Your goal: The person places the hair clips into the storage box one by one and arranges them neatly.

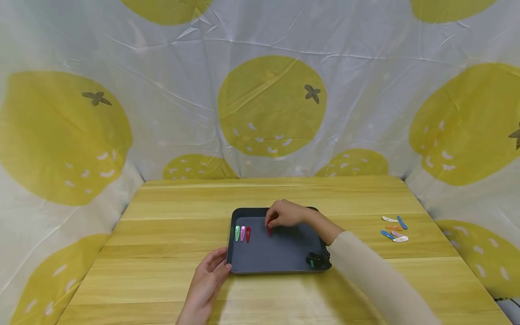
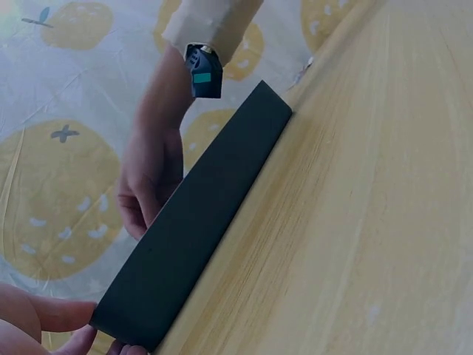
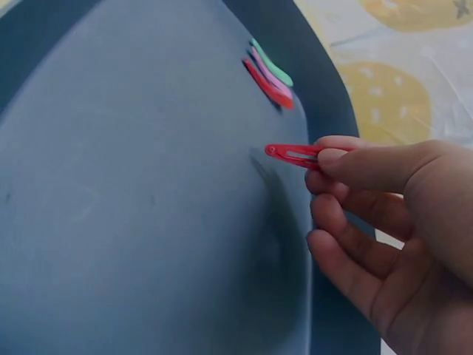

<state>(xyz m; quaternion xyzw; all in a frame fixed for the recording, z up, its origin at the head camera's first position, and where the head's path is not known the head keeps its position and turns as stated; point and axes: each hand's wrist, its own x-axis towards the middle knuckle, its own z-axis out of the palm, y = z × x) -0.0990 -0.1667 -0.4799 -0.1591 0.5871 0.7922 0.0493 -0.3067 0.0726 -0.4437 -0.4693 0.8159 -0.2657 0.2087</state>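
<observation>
A dark grey tray (image 1: 272, 255) lies on the table. At its near left corner my left hand (image 1: 206, 277) grips the rim, thumb against one side and fingertips under it in the left wrist view. Over the tray's far part, my right hand (image 1: 287, 214) pinches a red snap hair clip (image 3: 294, 154) between thumb and index finger; the other fingers are loosely bent. Along the tray's left side, a green clip (image 1: 237, 233), a pink clip (image 1: 243, 234) and another red clip (image 1: 248, 234) lie side by side.
To the right of the tray, on the wooden table (image 1: 162, 225), lies a loose group of clips: white (image 1: 389, 219), blue (image 1: 402, 222), orange (image 1: 393, 228) and others. A black wrist camera (image 1: 318, 260) is over the tray's near right corner. A lemon-printed curtain (image 1: 174, 108) surrounds the table.
</observation>
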